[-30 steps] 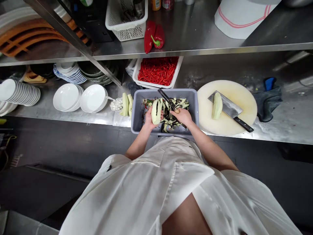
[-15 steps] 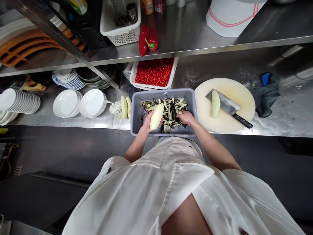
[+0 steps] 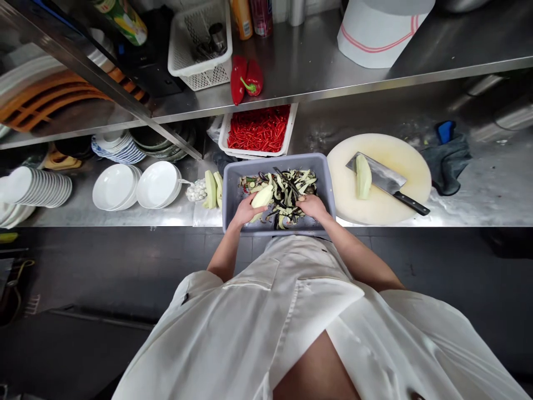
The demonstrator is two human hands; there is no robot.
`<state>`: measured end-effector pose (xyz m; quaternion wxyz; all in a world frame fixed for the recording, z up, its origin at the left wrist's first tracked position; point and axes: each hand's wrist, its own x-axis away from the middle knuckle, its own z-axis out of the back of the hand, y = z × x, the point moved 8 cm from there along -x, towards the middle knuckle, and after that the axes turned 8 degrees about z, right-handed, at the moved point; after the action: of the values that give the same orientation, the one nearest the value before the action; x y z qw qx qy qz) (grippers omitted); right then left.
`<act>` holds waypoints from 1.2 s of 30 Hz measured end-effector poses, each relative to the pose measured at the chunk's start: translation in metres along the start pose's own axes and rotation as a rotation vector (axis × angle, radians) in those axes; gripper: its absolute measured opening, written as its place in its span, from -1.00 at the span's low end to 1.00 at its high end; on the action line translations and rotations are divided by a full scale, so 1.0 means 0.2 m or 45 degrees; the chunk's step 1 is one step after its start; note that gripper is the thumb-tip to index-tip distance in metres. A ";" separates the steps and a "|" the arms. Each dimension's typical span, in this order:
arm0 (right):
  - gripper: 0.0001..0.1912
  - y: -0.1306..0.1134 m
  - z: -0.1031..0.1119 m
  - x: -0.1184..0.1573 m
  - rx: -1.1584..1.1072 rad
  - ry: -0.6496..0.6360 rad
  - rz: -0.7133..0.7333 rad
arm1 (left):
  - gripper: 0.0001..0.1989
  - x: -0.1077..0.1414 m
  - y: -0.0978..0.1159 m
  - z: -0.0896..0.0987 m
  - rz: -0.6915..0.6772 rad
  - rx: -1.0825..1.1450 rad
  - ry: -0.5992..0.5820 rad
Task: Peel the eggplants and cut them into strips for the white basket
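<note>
My left hand (image 3: 246,210) is wrapped round a peeled, pale green eggplant (image 3: 262,195), held tilted over a grey plastic tub (image 3: 227,191). Eggplant peelings (image 3: 306,179), pale and dark purple, are heaped inside the tub. Over the tub's right half, my right hand (image 3: 313,205) is closed on a slim dark peeler-like tool (image 3: 286,181) that points up and left; its exact kind is hard to make out among the peelings. A gap separates my two hands. To the left of the tub lie more peeled eggplants (image 3: 211,190).
Right of the tub, a round cutting board (image 3: 400,150) bears a cleaver (image 3: 385,176) and a peeled eggplant piece (image 3: 363,178). Red chillies (image 3: 258,130) fill a white tray behind. White bowls (image 3: 112,186) and garlic (image 3: 196,190) stand left. A steel shelf (image 3: 308,91) overhangs the back.
My left hand has lowered the eggplant into the tub and turned it more level. My right hand has shifted slightly left, nearer to it. The camera view has tilted a little.
</note>
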<state>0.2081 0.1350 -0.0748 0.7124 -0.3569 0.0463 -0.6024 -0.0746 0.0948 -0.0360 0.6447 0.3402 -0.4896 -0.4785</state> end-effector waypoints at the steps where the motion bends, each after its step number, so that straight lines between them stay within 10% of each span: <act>1: -0.77 -0.01 0.01 0.01 0.004 0.012 0.023 | -0.30 0.00 -0.02 0.01 0.021 0.033 0.018; 8: -0.78 -0.36 0.01 0.15 0.039 0.070 0.361 | -0.44 0.01 -0.12 -0.11 0.336 0.570 -0.273; 16: -0.78 -0.55 0.10 0.21 0.002 0.075 0.430 | -0.37 0.03 0.01 -0.05 0.061 0.336 -0.279; 25: -0.59 -0.02 -0.11 0.35 -0.812 -0.316 -0.255 | -0.16 0.11 0.09 0.25 -0.177 0.273 0.103; 32: -0.66 -0.41 0.34 0.55 -0.411 0.473 0.301 | -0.25 0.07 -0.06 0.22 -0.024 0.757 0.046; 36: -0.83 -0.65 0.31 0.52 0.052 0.537 0.435 | -0.33 0.09 -0.03 0.15 0.034 0.619 -0.141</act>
<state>0.1602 0.0677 0.0825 0.7854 -0.1962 0.2409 -0.5353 -0.1034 0.0774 -0.0277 0.5223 0.4522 -0.6293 -0.3560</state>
